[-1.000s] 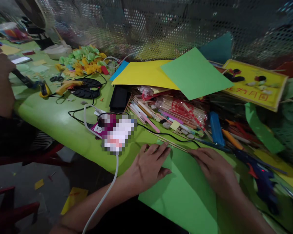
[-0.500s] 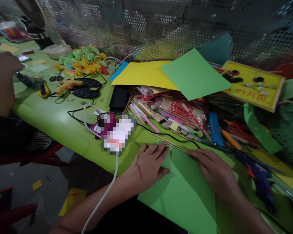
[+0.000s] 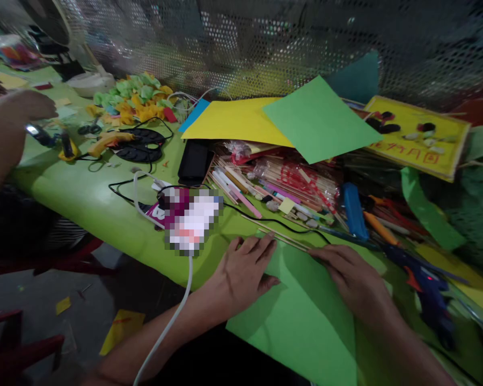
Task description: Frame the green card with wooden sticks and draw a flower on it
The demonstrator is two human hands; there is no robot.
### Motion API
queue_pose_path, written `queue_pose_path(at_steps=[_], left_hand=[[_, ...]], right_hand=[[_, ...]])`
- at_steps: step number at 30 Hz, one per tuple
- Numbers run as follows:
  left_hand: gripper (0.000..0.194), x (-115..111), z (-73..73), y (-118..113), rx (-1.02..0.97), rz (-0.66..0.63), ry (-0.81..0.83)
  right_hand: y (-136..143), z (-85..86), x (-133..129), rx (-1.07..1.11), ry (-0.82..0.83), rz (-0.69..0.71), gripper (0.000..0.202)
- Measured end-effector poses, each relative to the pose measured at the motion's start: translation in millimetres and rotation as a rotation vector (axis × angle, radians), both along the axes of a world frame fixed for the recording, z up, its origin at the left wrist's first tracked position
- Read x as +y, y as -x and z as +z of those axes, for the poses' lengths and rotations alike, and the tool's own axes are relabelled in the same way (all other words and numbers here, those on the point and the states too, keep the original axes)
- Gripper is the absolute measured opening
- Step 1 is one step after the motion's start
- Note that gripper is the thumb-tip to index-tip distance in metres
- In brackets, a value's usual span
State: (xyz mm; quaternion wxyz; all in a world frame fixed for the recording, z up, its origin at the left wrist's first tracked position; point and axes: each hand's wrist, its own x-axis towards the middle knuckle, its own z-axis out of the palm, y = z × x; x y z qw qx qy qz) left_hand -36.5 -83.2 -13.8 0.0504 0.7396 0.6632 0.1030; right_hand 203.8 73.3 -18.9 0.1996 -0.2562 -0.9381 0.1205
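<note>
A green paper sheet [image 3: 306,316] lies in front of me on the table, with a thin wooden stick [image 3: 287,239] along its far edge. My left hand [image 3: 245,268] rests palm down on the sheet's left side, fingers stretched out and thumb apart, its fingertips touching the stick. At the stick's right end, my right hand [image 3: 354,276] has its fingers together with their tips pressed on it; the thumb is hidden. A blue glue gun [image 3: 429,292] with a small red light lies to the right of my right hand.
A phone [image 3: 195,222] with a white cable sits left of my hands. Behind are pens, stick bundles [image 3: 301,177], yellow card [image 3: 233,120] and another green sheet [image 3: 320,120]. A co-worker's arm [image 3: 8,128] is at far left, near a yellow glue gun [image 3: 110,142].
My hands, the green sheet and the stick keep their places. The view shifts slightly, and the co-worker's hand at far left has moved a little to the right.
</note>
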Motion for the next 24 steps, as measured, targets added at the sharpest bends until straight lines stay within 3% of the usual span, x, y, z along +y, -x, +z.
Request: queue_pose_path(at_steps=[10, 18, 24], left_hand=[[0.064, 0, -2.0, 0, 0.007, 0.010, 0.017], [0.059, 6, -2.9, 2, 0.053, 0.013, -0.041], [0.055, 6, -4.6, 4, 0.083, -0.006, -0.075]], right_hand=[[0, 4.9, 1, 0.058, 0.022, -0.010, 0.026], [-22, 38.4, 6, 0.352, -0.090, -0.399, 0.016], [-22, 37.5, 3, 0.296, -0.027, -0.333, 0.013]])
